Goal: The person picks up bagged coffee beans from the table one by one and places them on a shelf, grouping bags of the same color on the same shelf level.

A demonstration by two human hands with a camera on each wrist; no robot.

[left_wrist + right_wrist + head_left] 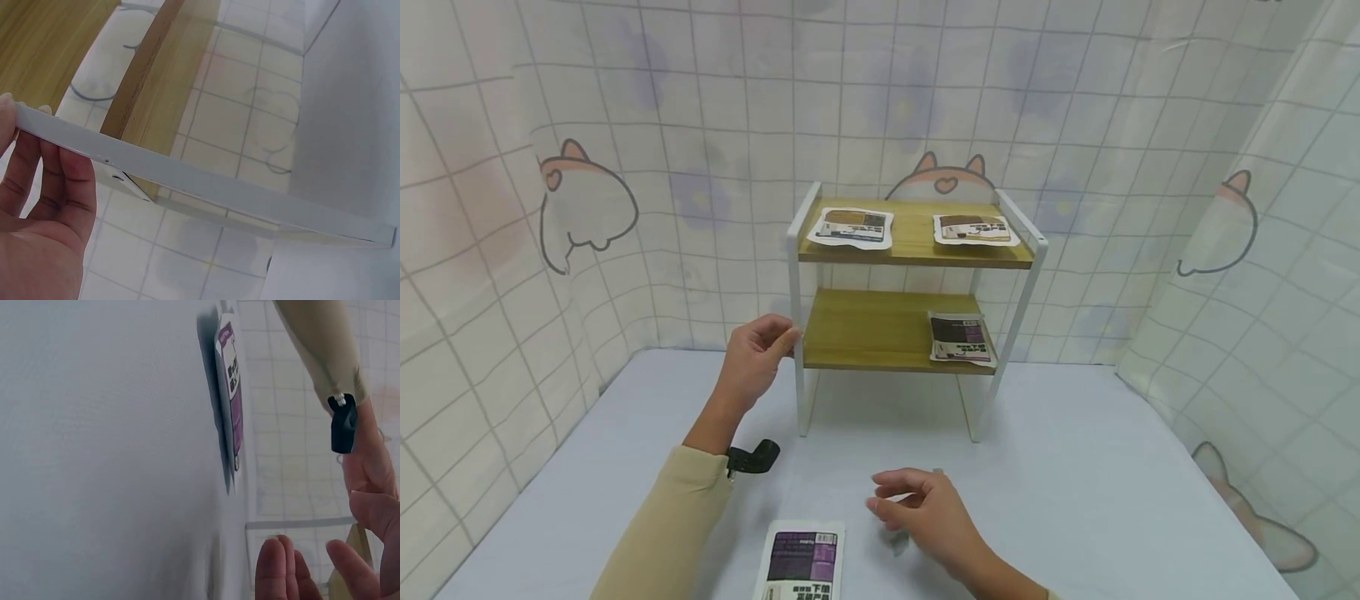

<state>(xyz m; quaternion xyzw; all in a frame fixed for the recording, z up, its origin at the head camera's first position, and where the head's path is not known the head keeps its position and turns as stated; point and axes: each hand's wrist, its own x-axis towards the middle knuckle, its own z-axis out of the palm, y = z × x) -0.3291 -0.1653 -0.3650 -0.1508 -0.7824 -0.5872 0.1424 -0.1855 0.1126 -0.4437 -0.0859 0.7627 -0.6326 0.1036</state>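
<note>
A small two-tier rack with wooden boards and a white frame stands at the back of the table. My left hand grips its front left post; in the left wrist view the fingers curl behind that white post. My right hand hovers low over the table with relaxed fingers and holds nothing. A purple-and-white flat packet lies on the table just left of it, also seen edge-on as the packet in the right wrist view, beyond my right fingertips.
Two flat packets lie on the top board and one packet on the right of the lower board. The pale blue table is walled by a checked cat-print curtain on three sides.
</note>
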